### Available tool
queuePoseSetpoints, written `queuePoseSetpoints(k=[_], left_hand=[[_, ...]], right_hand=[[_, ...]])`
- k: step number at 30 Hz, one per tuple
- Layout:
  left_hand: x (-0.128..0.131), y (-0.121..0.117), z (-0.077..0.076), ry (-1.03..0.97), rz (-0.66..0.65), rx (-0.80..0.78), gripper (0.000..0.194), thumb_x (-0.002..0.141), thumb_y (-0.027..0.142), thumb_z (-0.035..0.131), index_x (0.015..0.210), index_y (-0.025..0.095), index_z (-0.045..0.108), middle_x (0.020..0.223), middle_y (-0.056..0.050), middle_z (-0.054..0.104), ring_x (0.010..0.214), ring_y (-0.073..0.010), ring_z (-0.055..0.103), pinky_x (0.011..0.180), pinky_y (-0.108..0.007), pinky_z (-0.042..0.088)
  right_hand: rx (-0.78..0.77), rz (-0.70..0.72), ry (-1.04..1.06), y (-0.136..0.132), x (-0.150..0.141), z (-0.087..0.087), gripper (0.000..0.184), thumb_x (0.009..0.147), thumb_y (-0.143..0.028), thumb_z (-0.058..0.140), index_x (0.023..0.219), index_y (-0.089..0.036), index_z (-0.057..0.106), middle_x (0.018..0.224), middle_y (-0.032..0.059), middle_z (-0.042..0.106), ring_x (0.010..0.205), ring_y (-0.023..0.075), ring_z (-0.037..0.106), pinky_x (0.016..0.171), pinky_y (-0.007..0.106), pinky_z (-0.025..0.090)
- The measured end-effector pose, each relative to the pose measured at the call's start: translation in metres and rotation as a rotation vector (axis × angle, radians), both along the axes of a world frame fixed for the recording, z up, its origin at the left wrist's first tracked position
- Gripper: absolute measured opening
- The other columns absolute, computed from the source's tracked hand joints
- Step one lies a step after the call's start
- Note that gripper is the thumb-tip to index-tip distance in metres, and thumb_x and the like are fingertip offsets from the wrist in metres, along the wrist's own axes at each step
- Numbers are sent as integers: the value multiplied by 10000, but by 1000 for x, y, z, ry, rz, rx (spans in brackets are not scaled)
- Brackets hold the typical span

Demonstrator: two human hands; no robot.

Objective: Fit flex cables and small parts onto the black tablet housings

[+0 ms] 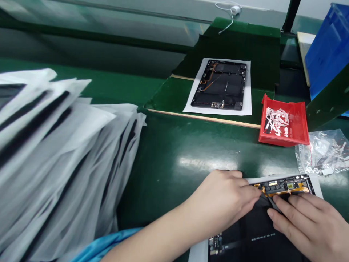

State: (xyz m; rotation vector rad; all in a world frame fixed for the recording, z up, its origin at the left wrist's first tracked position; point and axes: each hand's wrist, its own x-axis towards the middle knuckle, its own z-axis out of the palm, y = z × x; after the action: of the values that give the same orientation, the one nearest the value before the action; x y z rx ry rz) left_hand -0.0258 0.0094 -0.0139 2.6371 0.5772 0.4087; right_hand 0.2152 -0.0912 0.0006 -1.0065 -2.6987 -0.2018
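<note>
An opened tablet (pixel 253 236) lies on a white sheet at the bottom right, its black inside and an orange flex strip (pixel 286 187) showing. My left hand (pixel 223 198) rests on its upper left corner, fingers curled and pressing near the strip. My right hand (pixel 305 222) lies on the tablet beside it, fingers pinched on a thin dark tool (pixel 269 202) whose tip points at the strip.
A second opened tablet (pixel 220 85) lies on white paper further back. A red bin (pixel 283 122) holds small white strips. A clear bag of parts (pixel 324 153) sits at the right, a blue crate (pixel 327 47) behind. A tall stack of white-wrapped tablets (pixel 54 156) fills the left.
</note>
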Motion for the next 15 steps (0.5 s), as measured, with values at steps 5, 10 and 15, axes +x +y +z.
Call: queuePoseSetpoints(k=[5,10,15], left_hand=[[0,0,1,-4,-11,-10,247,1005,248,502,884,204,712,695,11,698,573,-144,553,519,-267,369],[1,0,1,-9,-4,-3,248,1004,246,505,888,207,721,703,15,706,579,-143,560,516,-273,373],[1,1,-1,13,-8,9,245,1002,266,514,872,213,715,681,14,693,582,-146,568,523,-268,383]], right_hand=[[61,19,-65,-3,-4,0,481,961,-34,294,1150,-160,718,1099,78,790,874,197,709,779,341,528],[54,23,-67,0,0,5,489,984,-36,277,1144,-175,718,1109,62,788,806,184,721,760,336,532],[17,-37,90,0,-1,3,331,1040,-142,423,1090,-209,743,1049,25,803,792,156,727,720,309,544]])
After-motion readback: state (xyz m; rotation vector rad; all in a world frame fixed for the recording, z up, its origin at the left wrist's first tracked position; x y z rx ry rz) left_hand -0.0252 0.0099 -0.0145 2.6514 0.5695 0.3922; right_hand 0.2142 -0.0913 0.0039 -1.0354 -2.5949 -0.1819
